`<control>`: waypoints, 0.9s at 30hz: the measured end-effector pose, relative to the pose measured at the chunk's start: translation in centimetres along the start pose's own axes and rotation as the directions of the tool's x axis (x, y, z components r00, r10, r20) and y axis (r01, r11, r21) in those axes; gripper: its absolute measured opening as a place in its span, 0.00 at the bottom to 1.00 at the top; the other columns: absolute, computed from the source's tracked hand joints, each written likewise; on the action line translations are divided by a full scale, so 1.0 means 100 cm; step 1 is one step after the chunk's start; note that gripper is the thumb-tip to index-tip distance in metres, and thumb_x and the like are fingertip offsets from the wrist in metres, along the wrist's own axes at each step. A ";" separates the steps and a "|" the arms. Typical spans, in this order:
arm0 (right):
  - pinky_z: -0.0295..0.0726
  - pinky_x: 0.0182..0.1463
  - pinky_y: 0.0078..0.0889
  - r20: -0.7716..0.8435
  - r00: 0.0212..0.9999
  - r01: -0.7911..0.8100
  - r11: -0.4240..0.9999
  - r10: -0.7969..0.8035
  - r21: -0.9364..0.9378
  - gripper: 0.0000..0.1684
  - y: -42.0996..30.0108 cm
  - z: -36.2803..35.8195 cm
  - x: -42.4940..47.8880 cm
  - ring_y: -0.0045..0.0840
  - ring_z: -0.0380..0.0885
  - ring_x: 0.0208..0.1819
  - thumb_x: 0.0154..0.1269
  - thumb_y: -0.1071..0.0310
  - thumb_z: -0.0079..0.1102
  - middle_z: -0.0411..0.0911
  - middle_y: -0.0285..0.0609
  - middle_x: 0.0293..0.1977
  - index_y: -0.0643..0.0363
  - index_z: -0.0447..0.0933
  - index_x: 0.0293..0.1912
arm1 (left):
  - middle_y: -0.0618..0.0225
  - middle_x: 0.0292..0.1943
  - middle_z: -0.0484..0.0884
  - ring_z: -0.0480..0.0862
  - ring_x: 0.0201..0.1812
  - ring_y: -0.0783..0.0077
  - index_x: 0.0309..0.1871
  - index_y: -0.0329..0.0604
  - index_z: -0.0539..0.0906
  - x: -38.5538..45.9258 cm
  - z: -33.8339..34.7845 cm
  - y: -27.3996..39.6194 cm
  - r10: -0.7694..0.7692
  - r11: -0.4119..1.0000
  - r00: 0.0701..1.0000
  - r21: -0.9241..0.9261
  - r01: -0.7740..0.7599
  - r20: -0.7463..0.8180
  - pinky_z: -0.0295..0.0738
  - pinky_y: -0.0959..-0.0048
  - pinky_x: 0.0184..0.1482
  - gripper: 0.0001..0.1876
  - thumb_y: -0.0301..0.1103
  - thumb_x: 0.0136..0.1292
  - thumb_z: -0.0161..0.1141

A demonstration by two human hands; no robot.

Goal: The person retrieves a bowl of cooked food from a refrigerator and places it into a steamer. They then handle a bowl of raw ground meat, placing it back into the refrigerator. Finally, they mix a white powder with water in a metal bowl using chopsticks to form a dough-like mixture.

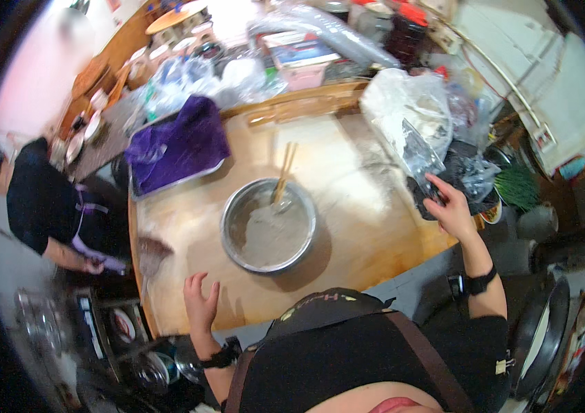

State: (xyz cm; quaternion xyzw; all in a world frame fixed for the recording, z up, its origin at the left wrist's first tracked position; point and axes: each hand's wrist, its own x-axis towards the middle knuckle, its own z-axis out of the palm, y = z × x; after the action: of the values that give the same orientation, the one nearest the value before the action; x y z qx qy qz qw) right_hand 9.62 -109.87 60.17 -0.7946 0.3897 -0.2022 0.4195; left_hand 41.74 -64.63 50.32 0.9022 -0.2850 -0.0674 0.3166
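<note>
In the middle of the wooden work table (184,227) stands a round metal bowl (226,242). It holds a pale greyish mixture (279,235), and a pair of wooden chopsticks (287,165) leans inside. My left hand (202,302) hovers at the table's near left, fingers apart, touching nothing. At the right edge, my right hand (450,209) has thumb and forefinger about the dark near end of a flat, shiny scoop-like tool (416,147); blur hides whether they grip it. The tool lies against an open white plastic bag (382,95) with white powder.
Purple cloth (178,149) covers a metal tray (184,190) at the far left corner. A rolling pin (297,110) lies along the back ledge, with plastic bags (189,77) behind. Another person (44,196) stands at left. Green stalks (517,186) lie beyond my right hand.
</note>
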 end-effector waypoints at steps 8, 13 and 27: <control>0.79 0.31 0.32 0.286 0.867 0.498 0.705 -0.407 -0.506 0.36 -0.043 0.106 -0.043 0.32 0.79 0.29 0.55 0.70 0.63 0.77 0.41 0.31 0.41 0.70 0.64 | 0.54 0.50 0.77 0.75 0.52 0.52 0.47 0.37 0.79 0.003 -0.002 -0.015 0.048 0.999 0.998 0.004 -0.048 0.030 0.70 0.61 0.56 0.18 0.38 0.58 0.66; 0.76 0.32 0.26 0.095 0.964 0.267 0.901 -0.250 -0.343 0.34 -0.016 0.095 -0.031 0.25 0.76 0.26 0.55 0.74 0.61 0.81 0.48 0.40 0.52 0.71 0.63 | 0.55 0.49 0.77 0.76 0.51 0.51 0.47 0.37 0.79 -0.011 -0.003 -0.011 0.077 0.996 0.997 0.040 -0.077 -0.002 0.71 0.60 0.55 0.18 0.38 0.58 0.66; 0.74 0.53 0.43 0.306 0.751 0.650 0.575 -0.586 -0.496 0.26 0.012 0.130 0.033 0.42 0.73 0.54 0.53 0.63 0.67 0.72 0.48 0.55 0.52 0.77 0.53 | 0.62 0.46 0.79 0.82 0.45 0.68 0.59 0.40 0.67 0.011 0.083 0.050 -0.348 0.305 0.831 -0.786 0.538 0.434 0.81 0.65 0.43 0.22 0.46 0.72 0.52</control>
State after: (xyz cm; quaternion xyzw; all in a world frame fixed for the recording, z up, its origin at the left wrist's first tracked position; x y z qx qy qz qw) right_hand 19.47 -106.27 51.79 -0.9770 0.1063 -0.1652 0.0827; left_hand 37.81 -72.88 46.82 0.6315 0.0264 -0.3724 0.6796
